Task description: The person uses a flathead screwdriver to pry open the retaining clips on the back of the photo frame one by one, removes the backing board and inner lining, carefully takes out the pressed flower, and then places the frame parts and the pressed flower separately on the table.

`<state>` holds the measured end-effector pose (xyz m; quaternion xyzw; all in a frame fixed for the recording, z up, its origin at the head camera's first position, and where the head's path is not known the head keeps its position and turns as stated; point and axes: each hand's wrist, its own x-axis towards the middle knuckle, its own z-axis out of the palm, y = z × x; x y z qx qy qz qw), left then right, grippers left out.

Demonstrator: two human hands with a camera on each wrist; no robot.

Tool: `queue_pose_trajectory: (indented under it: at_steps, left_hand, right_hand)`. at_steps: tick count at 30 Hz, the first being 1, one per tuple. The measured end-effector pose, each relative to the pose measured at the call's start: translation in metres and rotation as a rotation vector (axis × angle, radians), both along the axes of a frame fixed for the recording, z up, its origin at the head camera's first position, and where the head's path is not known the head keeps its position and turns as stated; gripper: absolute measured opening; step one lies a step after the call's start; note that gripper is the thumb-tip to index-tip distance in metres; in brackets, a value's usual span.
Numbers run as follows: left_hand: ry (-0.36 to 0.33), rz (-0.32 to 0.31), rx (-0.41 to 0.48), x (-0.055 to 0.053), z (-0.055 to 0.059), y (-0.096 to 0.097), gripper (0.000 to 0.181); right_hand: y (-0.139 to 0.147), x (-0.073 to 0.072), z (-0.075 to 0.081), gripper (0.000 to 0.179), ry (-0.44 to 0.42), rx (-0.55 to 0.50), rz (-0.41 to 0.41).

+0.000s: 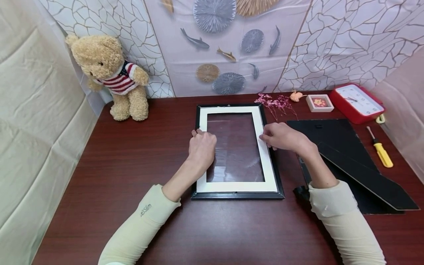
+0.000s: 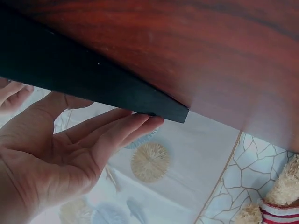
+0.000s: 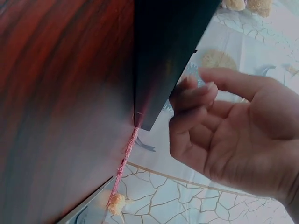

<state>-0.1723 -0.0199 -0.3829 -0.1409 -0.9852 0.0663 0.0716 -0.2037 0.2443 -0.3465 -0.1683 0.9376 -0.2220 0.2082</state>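
A black picture frame point(image 1: 238, 196) lies flat on the table, with a white mat border point(image 1: 233, 187) around a clear pane point(image 1: 234, 147). My left hand point(image 1: 202, 147) rests at the left side of the frame; in the left wrist view its fairly straight fingers touch the upper edge of the black side. Over the right side, my right hand point(image 1: 285, 138) has loosely curled fingers, with thumb and fingertips at the mat's right strip. The right wrist view shows nothing clearly held in that hand point(image 3: 233, 126).
Right of the frame lies a black backing board point(image 1: 331, 130) with a stand flap point(image 1: 364, 176). Beyond are a yellow-handled screwdriver point(image 1: 382, 152), red clock point(image 1: 357, 101), small white box point(image 1: 319, 103) and pink dried flowers point(image 1: 276, 103). A teddy bear point(image 1: 109, 73) sits back left.
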Motion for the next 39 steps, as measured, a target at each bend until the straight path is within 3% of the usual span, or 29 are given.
queue_pose_trajectory:
  at_steps: [5, 13, 20, 24, 32, 36, 39]
  left_hand:
    - [0.012, -0.015, 0.012, -0.001, 0.001, -0.001, 0.023]
    - [0.011, -0.033, 0.037, 0.0, 0.002, -0.002, 0.022]
    - [-0.034, 0.001, -0.096, 0.002, 0.004, 0.01, 0.027]
    - [-0.007, 0.026, -0.133, 0.004, 0.002, 0.012, 0.028]
    - [0.036, 0.005, 0.072, 0.004, 0.005, 0.005, 0.027]
    - [0.007, -0.024, 0.204, 0.001, 0.007, -0.002, 0.021]
    - [-0.038, -0.04, 0.355, -0.004, 0.006, -0.01, 0.024]
  right_hand:
    - [0.004, -0.002, -0.001, 0.03, 0.009, -0.012, -0.063]
    - [0.004, -0.004, -0.003, 0.032, -0.011, -0.017, -0.062]
    - [0.003, -0.004, -0.004, 0.028, -0.011, -0.028, -0.049]
    - [0.002, -0.004, -0.004, 0.026, -0.021, -0.029, -0.044]
    - [0.003, -0.005, -0.004, 0.026, -0.026, -0.032, -0.044]
    - [0.005, -0.005, -0.004, 0.029, -0.037, -0.043, -0.049]
    - [0.005, -0.005, -0.004, 0.03, -0.048, -0.043, -0.05]
